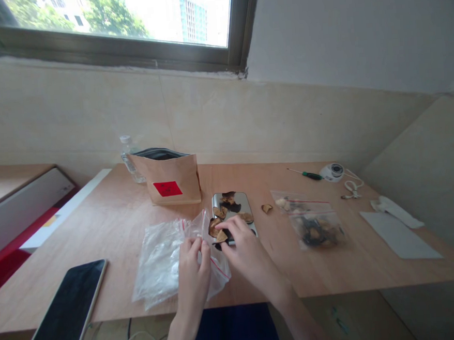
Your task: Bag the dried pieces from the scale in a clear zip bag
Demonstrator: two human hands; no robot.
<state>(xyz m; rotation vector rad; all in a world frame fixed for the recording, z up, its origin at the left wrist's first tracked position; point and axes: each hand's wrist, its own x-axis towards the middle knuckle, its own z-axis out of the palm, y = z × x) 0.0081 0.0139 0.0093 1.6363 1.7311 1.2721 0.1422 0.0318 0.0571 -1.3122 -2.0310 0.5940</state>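
Clear plastic formed the bag (207,244) that our left hand (193,268) pinched at its mouth, fingers closed on the film near the red zip line. Our right hand (243,244) rested on the scale (243,204), fingertips together on a dried slice (221,236) at the tray's near-left edge, just beside the bag mouth.

Step in hand, as we judged it: moving weighed slices from scale to bag. The next move called for the mouth to be held wide while the slice was lifted clear of the tray edge.

Containers:
- Bag in hand: at least one slice showed at the mouth; further contents could not be told.
- Spare bags (159,260): a flat pile under the left hand.
- Filled bag (312,223): sealed, right of the scale, dark and pale slices inside.
- Paper pouch (169,182): upright, open, red label; contents hidden.

One loose slice (267,208) lay on the table (354,270) between scale and filled bag.
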